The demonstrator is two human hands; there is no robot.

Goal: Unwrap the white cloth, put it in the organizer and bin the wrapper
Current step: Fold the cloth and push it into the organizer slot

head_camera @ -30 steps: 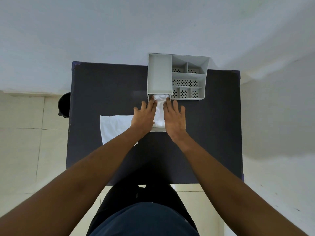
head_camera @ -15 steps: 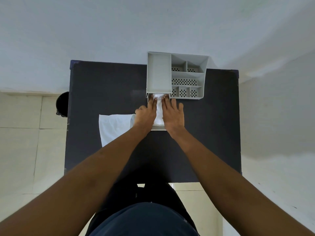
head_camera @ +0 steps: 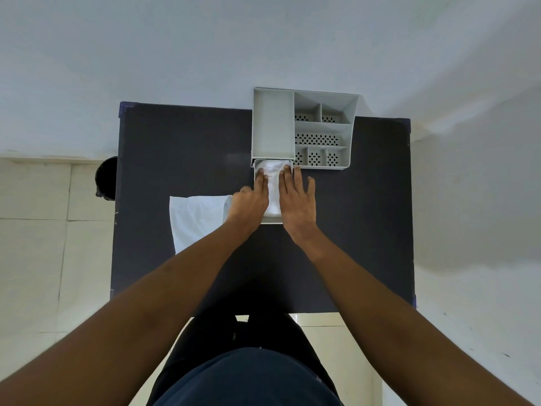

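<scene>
Both hands are pressed flat on the white cloth [head_camera: 273,189], which lies in the pulled-out drawer [head_camera: 270,220] at the near side of the grey organizer [head_camera: 273,127]. The left hand [head_camera: 250,200] has two fingers stretched forward onto the cloth with the rest loosely curled; the right hand [head_camera: 297,200] lies spread, palm down, its fingertips near the drawer's far corner. Neither hand grips anything — they are pushing down, most likely to flatten the folded fabric so it sits below the drawer walls and the drawer can slide shut without snagging.

The cloth shows as a pale strip between the two hands and bunches a little just beyond the fingertips, under the organizer's front edge. That bunching is probably what the fingers are smoothing.

The wrapper [head_camera: 199,219] lies flat on the dark desk [head_camera: 175,142] just to the left of the left hand, empty and not yet binned. Further left, past the desk's edge, a dark round bin [head_camera: 106,178] stands on the floor, likely where the wrapper goes.
</scene>
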